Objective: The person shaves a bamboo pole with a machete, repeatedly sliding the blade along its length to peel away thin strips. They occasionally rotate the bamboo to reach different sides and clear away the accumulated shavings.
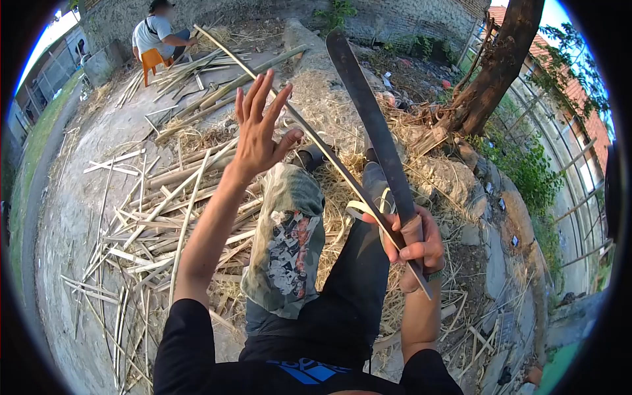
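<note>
My left hand point(258, 135) is raised with its fingers spread and nothing in it, just left of a long thin bamboo strip point(309, 131). The strip runs from the upper left down to my right hand point(421, 243). That hand is closed around the handle of a long dark machete point(372, 118), whose blade points up and away. The strip's near end meets the machete by the fingers of my right hand; whether they also grip it is unclear. A patterned cloth pad point(286, 237) covers my left thigh.
Split bamboo pieces point(191, 191) lie heaped at the left. A person point(155, 36) sits on an orange stool point(153, 59) at the upper left, near more bamboo. A tree trunk point(494, 72) and rocks point(447, 181) stand at the right. Shavings cover the ground around my feet.
</note>
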`<move>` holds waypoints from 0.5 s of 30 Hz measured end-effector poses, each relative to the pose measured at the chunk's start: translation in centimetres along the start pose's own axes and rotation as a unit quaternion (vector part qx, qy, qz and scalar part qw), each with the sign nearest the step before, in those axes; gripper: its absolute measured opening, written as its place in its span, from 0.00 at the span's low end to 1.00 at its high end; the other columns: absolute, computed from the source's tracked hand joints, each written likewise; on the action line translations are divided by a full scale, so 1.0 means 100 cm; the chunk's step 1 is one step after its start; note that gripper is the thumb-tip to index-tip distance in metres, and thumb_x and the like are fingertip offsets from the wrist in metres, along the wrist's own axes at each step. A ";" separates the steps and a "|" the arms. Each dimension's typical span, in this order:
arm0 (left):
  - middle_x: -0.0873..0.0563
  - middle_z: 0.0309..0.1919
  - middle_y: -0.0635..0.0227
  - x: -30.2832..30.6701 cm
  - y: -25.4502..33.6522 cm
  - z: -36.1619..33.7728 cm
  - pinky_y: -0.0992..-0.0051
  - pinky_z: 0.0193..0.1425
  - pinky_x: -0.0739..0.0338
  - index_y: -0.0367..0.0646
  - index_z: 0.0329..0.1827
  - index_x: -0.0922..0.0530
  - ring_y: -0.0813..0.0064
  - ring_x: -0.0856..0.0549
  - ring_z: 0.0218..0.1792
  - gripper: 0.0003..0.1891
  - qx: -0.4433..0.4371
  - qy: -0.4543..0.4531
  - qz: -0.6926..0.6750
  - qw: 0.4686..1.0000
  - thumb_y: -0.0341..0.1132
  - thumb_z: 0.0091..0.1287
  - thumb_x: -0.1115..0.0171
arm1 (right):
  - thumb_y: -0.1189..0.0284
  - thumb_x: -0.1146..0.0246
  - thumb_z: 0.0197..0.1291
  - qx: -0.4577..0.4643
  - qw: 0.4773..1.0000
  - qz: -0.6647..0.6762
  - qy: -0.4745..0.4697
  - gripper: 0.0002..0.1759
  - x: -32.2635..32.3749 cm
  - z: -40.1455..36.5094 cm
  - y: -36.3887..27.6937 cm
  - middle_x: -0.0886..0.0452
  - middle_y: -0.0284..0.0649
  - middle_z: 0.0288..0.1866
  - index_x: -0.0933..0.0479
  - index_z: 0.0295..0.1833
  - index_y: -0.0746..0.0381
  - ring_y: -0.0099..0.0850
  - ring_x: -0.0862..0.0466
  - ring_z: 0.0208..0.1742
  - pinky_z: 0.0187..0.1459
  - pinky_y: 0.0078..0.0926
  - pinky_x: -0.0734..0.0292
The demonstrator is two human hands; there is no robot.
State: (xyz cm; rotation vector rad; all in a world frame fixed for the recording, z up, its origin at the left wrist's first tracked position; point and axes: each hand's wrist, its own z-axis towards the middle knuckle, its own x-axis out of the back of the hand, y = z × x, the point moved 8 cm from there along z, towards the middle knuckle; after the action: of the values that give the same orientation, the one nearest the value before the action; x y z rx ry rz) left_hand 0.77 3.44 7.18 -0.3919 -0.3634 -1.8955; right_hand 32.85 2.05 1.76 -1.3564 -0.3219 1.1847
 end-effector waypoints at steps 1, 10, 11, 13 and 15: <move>0.39 0.85 0.60 0.005 0.004 0.008 0.40 0.87 0.63 0.58 0.85 0.36 0.53 0.44 0.85 0.41 -0.056 -0.065 0.070 0.994 0.63 0.72 0.40 | 0.84 0.30 0.45 -0.008 0.999 0.025 -0.035 0.30 -0.004 0.001 -0.007 0.24 0.77 0.66 0.22 0.60 0.69 0.48 0.08 0.35 0.34 0.33 0.12; 0.16 0.26 0.67 0.040 -0.025 -0.049 0.61 0.32 0.23 0.46 0.51 0.24 0.63 0.17 0.24 0.14 -0.033 -0.334 0.020 0.942 0.27 0.65 0.31 | 0.71 0.27 0.67 0.045 0.769 -0.539 0.341 0.16 0.055 -0.011 -0.089 0.12 0.38 0.39 0.23 0.53 0.67 0.19 0.18 0.29 0.27 0.20 0.22; 0.15 0.26 0.64 0.047 -0.028 -0.066 0.61 0.32 0.23 0.45 0.51 0.24 0.63 0.16 0.25 0.13 0.027 -0.369 0.015 0.929 0.27 0.66 0.31 | 0.69 0.28 0.69 0.061 0.744 -0.557 0.364 0.15 0.069 -0.019 -0.096 0.13 0.38 0.37 0.23 0.50 0.67 0.17 0.22 0.23 0.21 0.19 0.29; 0.14 0.26 0.62 0.071 -0.011 -0.083 0.58 0.33 0.23 0.44 0.51 0.24 0.59 0.14 0.27 0.13 0.050 -0.399 0.017 0.915 0.26 0.66 0.32 | 0.69 0.30 0.71 0.058 0.686 -0.574 0.443 0.14 0.086 -0.039 -0.106 0.12 0.39 0.38 0.23 0.49 0.67 0.18 0.23 0.19 0.20 0.20 0.31; 0.14 0.26 0.58 0.085 -0.016 -0.117 0.56 0.35 0.23 0.42 0.52 0.24 0.56 0.15 0.27 0.08 0.169 -0.460 -0.011 0.871 0.29 0.72 0.37 | 0.69 0.32 0.72 0.100 0.693 -0.540 0.467 0.13 0.108 -0.063 -0.102 0.12 0.40 0.39 0.24 0.50 0.67 0.18 0.24 0.19 0.20 0.20 0.32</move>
State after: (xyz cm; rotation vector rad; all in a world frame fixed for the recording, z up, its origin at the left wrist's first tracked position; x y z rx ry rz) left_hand -4.72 -8.12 0.26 -1.0443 -1.3112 -1.5023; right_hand 47.14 9.16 4.12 -1.0864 -0.1649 -0.4977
